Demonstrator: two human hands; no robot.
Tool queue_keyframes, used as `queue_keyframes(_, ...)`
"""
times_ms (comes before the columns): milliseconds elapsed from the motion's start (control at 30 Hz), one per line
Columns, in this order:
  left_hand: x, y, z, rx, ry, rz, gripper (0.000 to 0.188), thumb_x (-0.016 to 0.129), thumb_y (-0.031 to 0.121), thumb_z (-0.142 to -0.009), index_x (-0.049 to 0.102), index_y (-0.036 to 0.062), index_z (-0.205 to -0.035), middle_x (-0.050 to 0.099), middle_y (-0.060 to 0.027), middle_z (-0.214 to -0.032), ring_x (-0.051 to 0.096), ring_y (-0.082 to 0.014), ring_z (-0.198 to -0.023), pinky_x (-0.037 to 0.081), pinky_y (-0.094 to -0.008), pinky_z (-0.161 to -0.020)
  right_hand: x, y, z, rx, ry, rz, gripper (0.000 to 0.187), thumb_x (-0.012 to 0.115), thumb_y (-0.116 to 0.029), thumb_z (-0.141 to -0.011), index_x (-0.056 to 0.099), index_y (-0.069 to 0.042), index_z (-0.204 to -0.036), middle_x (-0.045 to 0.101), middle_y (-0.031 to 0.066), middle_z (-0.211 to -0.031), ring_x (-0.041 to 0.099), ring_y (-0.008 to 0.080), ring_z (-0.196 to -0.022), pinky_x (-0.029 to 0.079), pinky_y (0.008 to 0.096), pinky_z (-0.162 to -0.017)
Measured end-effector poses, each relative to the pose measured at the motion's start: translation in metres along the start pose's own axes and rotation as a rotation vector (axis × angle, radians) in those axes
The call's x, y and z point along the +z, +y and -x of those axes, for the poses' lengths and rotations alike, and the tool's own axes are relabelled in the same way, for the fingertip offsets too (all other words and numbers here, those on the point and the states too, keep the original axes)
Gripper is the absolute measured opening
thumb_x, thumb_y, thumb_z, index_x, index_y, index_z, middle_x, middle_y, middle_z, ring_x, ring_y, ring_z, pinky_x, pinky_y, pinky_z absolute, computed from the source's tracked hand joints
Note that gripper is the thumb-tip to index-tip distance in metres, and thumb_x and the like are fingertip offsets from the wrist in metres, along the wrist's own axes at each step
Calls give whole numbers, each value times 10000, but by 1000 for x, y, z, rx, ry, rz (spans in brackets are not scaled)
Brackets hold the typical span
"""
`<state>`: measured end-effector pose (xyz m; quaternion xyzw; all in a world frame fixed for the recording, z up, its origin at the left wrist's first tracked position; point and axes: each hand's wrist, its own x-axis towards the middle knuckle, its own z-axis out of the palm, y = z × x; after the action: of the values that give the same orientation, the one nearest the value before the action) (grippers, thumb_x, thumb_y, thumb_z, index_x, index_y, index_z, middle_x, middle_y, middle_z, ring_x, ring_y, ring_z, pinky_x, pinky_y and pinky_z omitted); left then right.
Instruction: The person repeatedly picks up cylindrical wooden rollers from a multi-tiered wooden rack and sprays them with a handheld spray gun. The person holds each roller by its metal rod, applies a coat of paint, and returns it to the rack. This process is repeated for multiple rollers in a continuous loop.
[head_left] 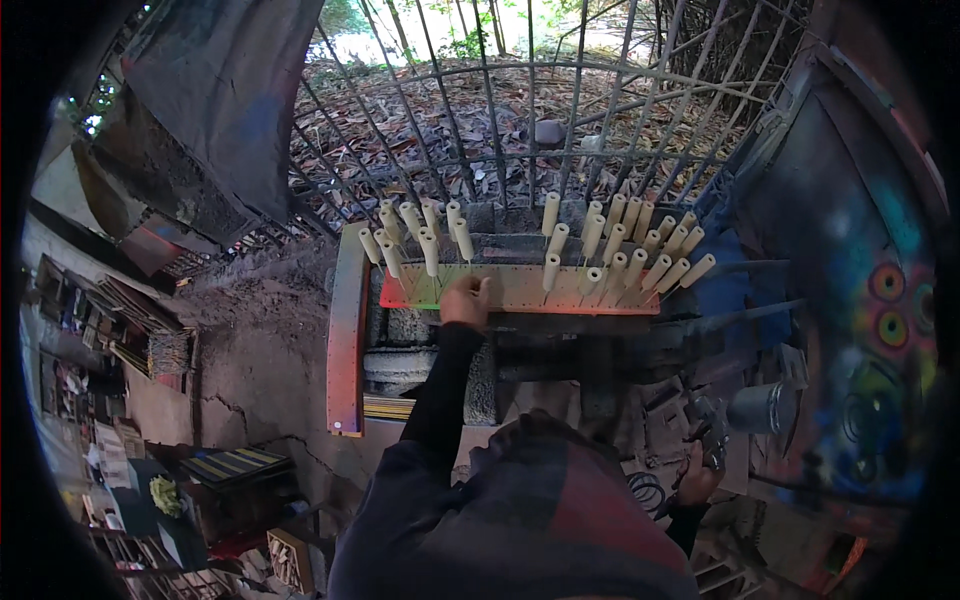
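L hand (464,302): board (520,286) front edge, grip unclear
R hand (697,482): off front-R cnr, grip unclear
Pale cyls (463,240): twd L/R ends

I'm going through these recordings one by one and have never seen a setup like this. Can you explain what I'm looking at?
There's no machine here: a person is working with two bare hands. The single picture comes from a wide fisheye camera on their head, looking down, so straight edges bend toward the rim.

The left hand is at a long, hole-dotted board, coloured red and green at its left end. Pale tubes on thin sticks stand in two groups, one on each side. A second painted board lies further left.

The right hand is lower right, near a metal cylinder. It's too dim there, and the left fingers too small, to tell what either hand grips.
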<state>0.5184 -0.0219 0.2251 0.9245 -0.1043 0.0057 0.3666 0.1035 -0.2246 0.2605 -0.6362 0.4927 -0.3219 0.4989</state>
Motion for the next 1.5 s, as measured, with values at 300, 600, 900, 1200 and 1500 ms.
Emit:
queue_keyframes(300, -5, -20, -15, 152, 49, -110, 133, 597, 139, -823, 640, 30, -886, 651, -176, -860, 623, -359, -840, 484, -448, -732, -10, 14, -7, 26, -39, -29, 127, 580, -137, -903, 553, -41, -823, 443, -10, -493, 390, 79, -341, 285, 251, -315)
queue_keyframes(600, 2, -20, -18, 170, 13, -160, 106, 560, 117, -847, 597, 31, -898, 637, -196, -829, 610, -392, -793, 470, -481, -692, -22, -3, -6, -15, -51, -35, 106, 575, -131, -901, 592, -29, -873, 456, -10, -510, 394, 72, -350, 284, 243, -322)
queue_keyframes(900, -37, 71, 56, 466, 85, 93, 70, 541, 82, -882, 571, 31, -919, 600, -195, -871, 595, -397, -794, 467, -462, -655, -77, -39, -12, 44, -116, -41, 193, 519, -134, -933, 597, -12, -1060, 604, 28, -778, 405, 51, -410, 298, 216, -369)
queue_keyframes(1200, 89, 207, 158, 756, -422, 401, 82, 583, 59, -836, 635, 23, -889, 592, -165, -817, 594, -366, -757, 470, -414, -636, -123, -98, -25, -223, -59, -71, 216, 510, -189, -953, 598, -18, -1052, 455, -51, -591, 373, 17, -440, 273, 196, -404)
queue_keyframes(1500, 168, 283, 196, 824, -668, 415, 99, 582, 54, -791, 652, 18, -851, 619, -163, -811, 613, -360, -773, 487, -418, -662, -185, -120, -42, -307, 54, 42, 322, 573, -98, -897, 526, 46, -1181, 643, 80, -892, 590, 129, -790, 470, 263, -733)
